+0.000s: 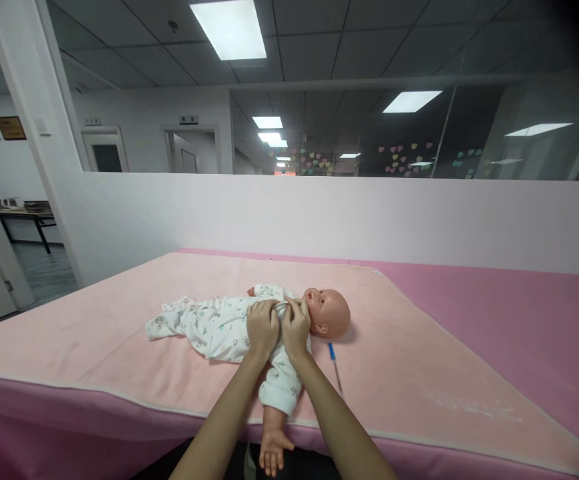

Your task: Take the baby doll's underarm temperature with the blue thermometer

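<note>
Two bare hands met close beside each other over the upper chest of a baby doll (332, 312), the left hand (262, 328) and the right hand (296, 327) both with fingers bent and clamped on the front of its white printed outfit (219, 327) near the neck. The doll lay on its back on a peach cloth (394, 373), head to the right, leg end of the outfit to the left. One doll arm reached out between the person's forearms, its bare hand (273, 452) past the cloth's near edge; the other doll hand showed on the far side. Just beside the right forearm lay a slim blue-ended stick (332, 352), its blue end near the doll's head. Pink fabric (534, 320) showed around the cloth, and a white low wall (319, 213) stood behind
</note>
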The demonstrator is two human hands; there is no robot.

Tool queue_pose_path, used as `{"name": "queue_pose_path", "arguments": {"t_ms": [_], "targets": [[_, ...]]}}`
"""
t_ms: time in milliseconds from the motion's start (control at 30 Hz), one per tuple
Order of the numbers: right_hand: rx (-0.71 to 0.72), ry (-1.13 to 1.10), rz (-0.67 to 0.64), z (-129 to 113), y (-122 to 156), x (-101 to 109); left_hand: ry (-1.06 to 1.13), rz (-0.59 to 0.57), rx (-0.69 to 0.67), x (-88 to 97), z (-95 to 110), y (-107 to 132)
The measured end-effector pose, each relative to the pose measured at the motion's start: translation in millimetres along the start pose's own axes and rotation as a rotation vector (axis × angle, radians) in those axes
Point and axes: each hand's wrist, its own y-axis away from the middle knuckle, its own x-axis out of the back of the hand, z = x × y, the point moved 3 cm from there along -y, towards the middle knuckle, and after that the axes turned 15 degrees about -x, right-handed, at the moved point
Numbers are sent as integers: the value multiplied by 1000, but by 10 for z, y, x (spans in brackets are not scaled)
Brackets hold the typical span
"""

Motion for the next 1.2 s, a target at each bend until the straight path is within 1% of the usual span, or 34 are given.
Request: {"name": "queue_pose_path", "arguments": {"t_ms": [167,267,367,467,600,733,900,1033,1200], "targets": [[1,-40,-39,-8,8,20,-126,41,31,84,-152,19],[26,-36,-66,-6,15,27,-180,36,26,121,-216,23],[33,-13,-77,5,16,30,-178,-15,-47,136,-215,31],[26,3,-77,12,13,32,-159,-57,-132,153,-170,49],[-9,17,-84,26,9,33,-157,-77,-206,176,-117,64],[-33,7,-99,37,16,36,-144,-95,-256,208,-118,56],[-31,5,-101,17,22,39,-160,-62,-218,268,-143,57],[-34,16,-90,11,12,34,-134,-63,-205,238,-110,84],[-24,14,-76,30,-6,24,-87,-2,-116,222,-137,83]]}}
